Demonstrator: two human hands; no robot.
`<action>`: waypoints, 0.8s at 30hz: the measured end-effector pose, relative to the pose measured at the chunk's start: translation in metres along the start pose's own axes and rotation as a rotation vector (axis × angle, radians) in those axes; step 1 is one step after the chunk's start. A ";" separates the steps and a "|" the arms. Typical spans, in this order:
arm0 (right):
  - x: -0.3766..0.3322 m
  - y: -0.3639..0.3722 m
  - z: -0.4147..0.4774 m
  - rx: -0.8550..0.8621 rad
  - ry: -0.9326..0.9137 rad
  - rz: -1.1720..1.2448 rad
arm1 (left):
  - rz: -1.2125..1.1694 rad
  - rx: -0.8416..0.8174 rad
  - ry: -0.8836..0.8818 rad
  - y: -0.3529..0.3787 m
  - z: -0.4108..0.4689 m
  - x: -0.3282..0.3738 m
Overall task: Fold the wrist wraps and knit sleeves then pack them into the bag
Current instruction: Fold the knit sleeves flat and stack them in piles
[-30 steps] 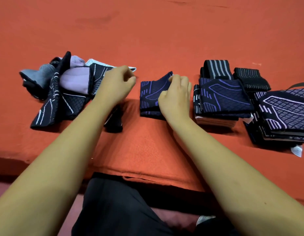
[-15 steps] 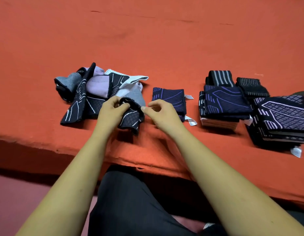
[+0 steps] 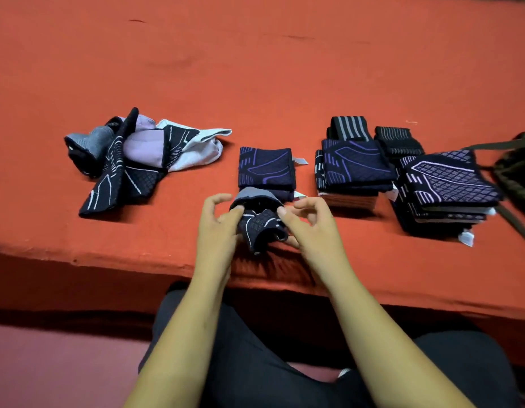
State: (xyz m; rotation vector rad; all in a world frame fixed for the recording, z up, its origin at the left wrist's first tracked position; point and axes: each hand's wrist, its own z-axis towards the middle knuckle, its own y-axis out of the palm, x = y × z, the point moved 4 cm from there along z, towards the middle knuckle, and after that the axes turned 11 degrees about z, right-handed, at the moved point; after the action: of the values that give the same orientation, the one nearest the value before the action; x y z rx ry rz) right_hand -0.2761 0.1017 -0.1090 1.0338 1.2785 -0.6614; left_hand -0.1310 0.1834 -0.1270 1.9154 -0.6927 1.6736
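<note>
Left hand (image 3: 216, 231), right hand (image 3: 312, 231): pinch grips on sleeve (image 3: 262, 226)

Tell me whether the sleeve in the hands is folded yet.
Not folded yet. The black knit sleeve is bunched and curled, held between the left hand and right hand, its grey inside showing on top.

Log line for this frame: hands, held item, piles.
stage: folding | left hand: holds black sleeve | right hand: pinches same sleeve | unfolded pile: left | folded stacks: right
</note>
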 end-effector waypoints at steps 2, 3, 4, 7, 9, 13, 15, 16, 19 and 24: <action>0.002 -0.004 -0.012 -0.018 0.046 0.193 | 0.077 0.135 0.092 0.007 -0.008 -0.001; 0.006 -0.007 -0.015 -0.034 0.059 0.260 | 0.117 0.166 0.149 0.013 -0.013 0.000; 0.007 -0.009 -0.016 -0.042 0.070 0.289 | 0.156 0.181 0.199 0.020 -0.020 0.002; 0.004 -0.016 -0.015 0.000 0.028 0.193 | 0.201 0.173 0.248 0.037 -0.031 0.003; 0.003 -0.023 -0.013 0.022 -0.068 0.020 | 0.206 0.116 0.249 0.045 -0.035 0.001; 0.002 -0.038 -0.011 0.069 -0.228 -0.294 | 0.242 0.003 0.229 0.049 -0.040 -0.004; 0.004 -0.042 -0.011 0.059 -0.202 -0.254 | 0.287 0.004 0.239 0.046 -0.039 -0.005; 0.005 -0.043 -0.012 0.052 -0.180 -0.207 | 0.319 0.011 0.254 0.043 -0.037 -0.006; 0.003 -0.047 -0.012 0.039 -0.134 -0.036 | 0.341 0.021 0.218 0.031 -0.025 -0.012; -0.013 -0.057 -0.006 0.078 -0.063 0.269 | -0.020 0.091 -0.069 0.016 -0.007 -0.021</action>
State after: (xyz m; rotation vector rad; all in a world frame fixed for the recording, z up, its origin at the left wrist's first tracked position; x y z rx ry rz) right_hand -0.3312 0.0812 -0.1107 1.2143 1.0421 -0.5363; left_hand -0.1495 0.1771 -0.1459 2.0448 -0.6315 1.6597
